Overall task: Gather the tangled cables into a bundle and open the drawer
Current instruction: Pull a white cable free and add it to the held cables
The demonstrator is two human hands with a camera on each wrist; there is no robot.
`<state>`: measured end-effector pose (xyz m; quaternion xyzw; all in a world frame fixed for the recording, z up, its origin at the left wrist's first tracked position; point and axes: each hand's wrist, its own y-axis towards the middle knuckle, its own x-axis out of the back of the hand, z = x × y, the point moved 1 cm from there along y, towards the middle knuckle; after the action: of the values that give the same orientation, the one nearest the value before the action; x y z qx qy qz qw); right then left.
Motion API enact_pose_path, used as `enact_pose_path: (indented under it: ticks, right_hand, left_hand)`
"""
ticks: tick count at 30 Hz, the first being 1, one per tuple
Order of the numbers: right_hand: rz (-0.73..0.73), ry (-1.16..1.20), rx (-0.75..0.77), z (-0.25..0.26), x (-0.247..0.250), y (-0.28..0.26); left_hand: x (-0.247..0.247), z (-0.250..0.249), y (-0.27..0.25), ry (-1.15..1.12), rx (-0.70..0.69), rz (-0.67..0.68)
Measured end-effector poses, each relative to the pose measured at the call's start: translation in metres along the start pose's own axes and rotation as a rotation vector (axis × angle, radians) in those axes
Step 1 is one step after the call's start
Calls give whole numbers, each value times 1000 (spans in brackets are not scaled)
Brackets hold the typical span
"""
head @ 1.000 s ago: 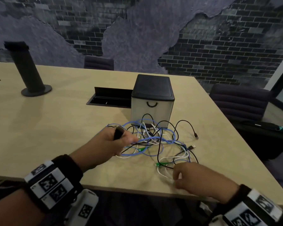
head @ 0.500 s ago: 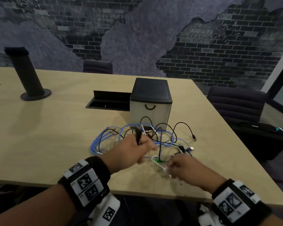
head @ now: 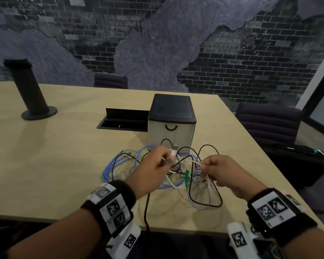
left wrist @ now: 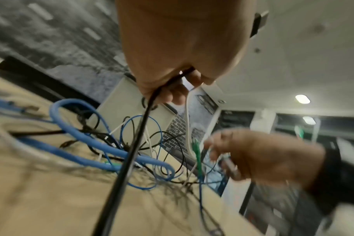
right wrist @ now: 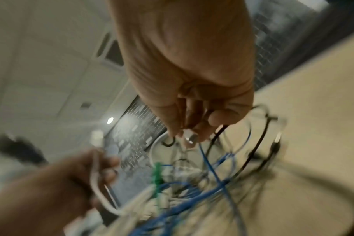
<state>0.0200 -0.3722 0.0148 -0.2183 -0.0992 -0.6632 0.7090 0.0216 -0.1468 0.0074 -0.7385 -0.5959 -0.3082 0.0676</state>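
Observation:
A tangle of blue, black and white cables point(head: 120, 165) point(left wrist: 103, 153) point(right wrist: 212, 188) lies on the wooden table point(head: 51, 165) in front of a small drawer box point(head: 171, 126) with a black lid and a black handle point(head: 171, 127), its drawer closed. My left hand point(head: 153, 169) point(left wrist: 172, 63) grips a thick black cable and a white one, lifted off the table. My right hand point(head: 221, 171) point(right wrist: 192, 95) pinches several thin cables with a green connector point(head: 187, 174) hanging near it. Both hands are close together over the tangle.
An open cable hatch point(head: 123, 119) is sunk into the table left of the box. A black post point(head: 32, 90) stands at the far left. Dark chairs point(head: 267, 122) and a black bag point(head: 297, 165) are off the table's right edge.
Both hands have risen and come together over the tangle. The left hand now holds a black and a white cable, and the right hand has lifted thin cables off the table edge.

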Motion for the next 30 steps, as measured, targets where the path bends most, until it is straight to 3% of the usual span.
enact_pose_path:
  ticks: [2,4,6,8,9,12,14,16,18,25,30]
  right_hand:
    - [-144,-400,31,-7,14,5]
    - [-210,-768,27,-8,22,3]
    - [-311,-924,169,8,21,-8]
    - [-333,-734,357,33,5,-28]
    - [-216,-556,359,41,-10,-37]
    - [292,36,18,41,-67,-48]
    - [390,396,-238,32,-86,-36]
    - [366,721,-334,32,-85,-18]
    - [307,929,-321,39,-73,0]
    - [148,1072,-320,56,-30,28]
    - [91,1059,-333,54,-24,42]
  left_hand:
    - [12,3,0,-227,150,-66]
    - [21,6,2,-368,177,-150]
    - [25,7,4,-506,184,-220]
    - [27,7,9,-632,213,-266]
    - [27,6,12,-662,217,-277]
    - [25,-8,14,-729,175,-254]
    - [23,-17,10,-783,159,-234]
    - [22,-20,3,-752,148,-216]
    - [21,-12,-4,-684,162,-172]
    - [21,28,-44,-671,441,103]
    - [38,42,-66,-157,476,455]
